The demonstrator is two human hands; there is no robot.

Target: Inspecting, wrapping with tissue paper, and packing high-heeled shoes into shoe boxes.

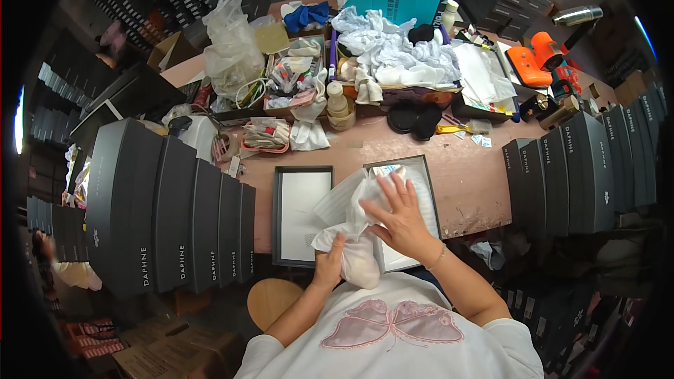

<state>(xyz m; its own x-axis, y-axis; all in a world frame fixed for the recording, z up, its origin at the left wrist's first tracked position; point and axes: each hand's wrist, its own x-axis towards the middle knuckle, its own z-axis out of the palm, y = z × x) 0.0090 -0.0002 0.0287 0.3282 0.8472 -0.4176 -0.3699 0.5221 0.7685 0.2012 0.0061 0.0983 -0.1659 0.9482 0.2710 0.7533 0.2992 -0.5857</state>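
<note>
A thin white translucent bag hangs above the table's front edge, with something pale and rounded in its lower end that I cannot make out. My left hand grips the lower left side of this bag, thumb on top. Over its upper part is my right hand, fingers spread and touching or just above the wrap. Under my hands lies an open dark grey shoebox holding white padded or ribbed sheet and a small printed packet near the far end. Left of it sits the box's lid or second half, white inside.
Rows of dark grey shoeboxes stand at the left, with more boxes at the right. Behind are a carton of crumpled white paper, a bottle, a tray of small packets and an orange tape dispenser.
</note>
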